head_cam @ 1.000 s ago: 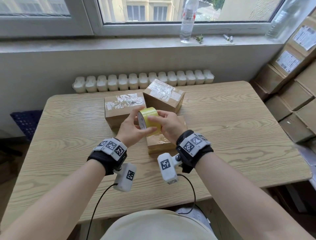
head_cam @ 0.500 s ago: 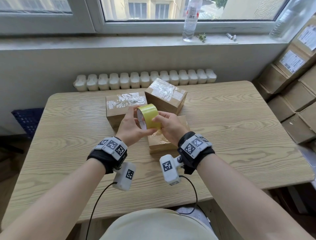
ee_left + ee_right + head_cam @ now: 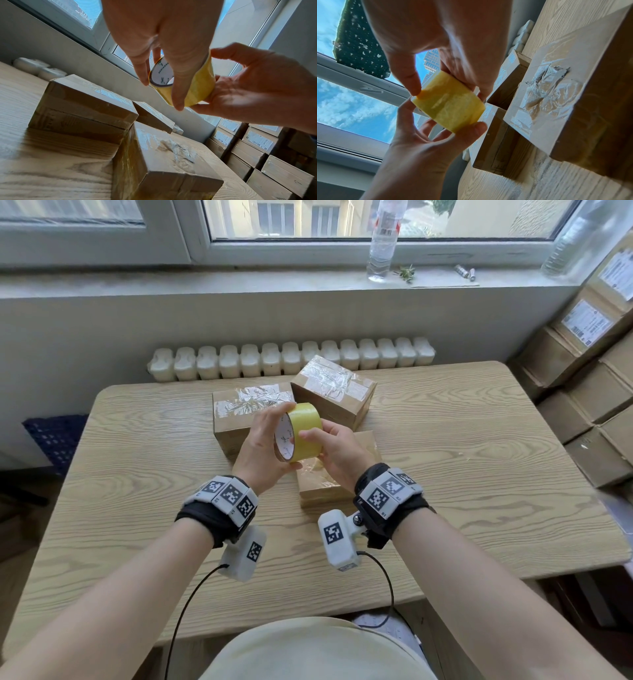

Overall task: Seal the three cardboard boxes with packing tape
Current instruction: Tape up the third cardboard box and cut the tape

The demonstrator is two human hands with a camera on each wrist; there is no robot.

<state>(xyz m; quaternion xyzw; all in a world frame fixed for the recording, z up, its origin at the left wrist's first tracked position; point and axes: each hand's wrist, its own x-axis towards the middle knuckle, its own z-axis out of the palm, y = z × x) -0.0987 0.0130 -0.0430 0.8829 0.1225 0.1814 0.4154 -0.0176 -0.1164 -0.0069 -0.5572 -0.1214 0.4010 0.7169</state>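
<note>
A yellow tape roll (image 3: 303,429) is held in the air above the near cardboard box (image 3: 329,487). My left hand (image 3: 275,436) grips its left rim, thumb below and fingers on top. My right hand (image 3: 313,445) holds the outer face, thumb pressed on the tape. In the left wrist view the tape roll (image 3: 192,86) sits between left hand (image 3: 161,97) and right hand (image 3: 248,97). The back left box (image 3: 246,416) and back right box (image 3: 334,392) carry crumpled clear tape on top, as does the near box (image 3: 163,155).
The wooden table (image 3: 479,474) has bare surface left and right of the boxes. A white radiator (image 3: 291,359) runs behind its far edge. Stacked labelled cartons (image 3: 589,371) stand at the right. A water bottle (image 3: 383,241) is on the windowsill.
Both hands keep hold of the roll, which has risen slightly and turned a little between them. The right thumb has shifted on the outer face. The boxes have not moved.
</note>
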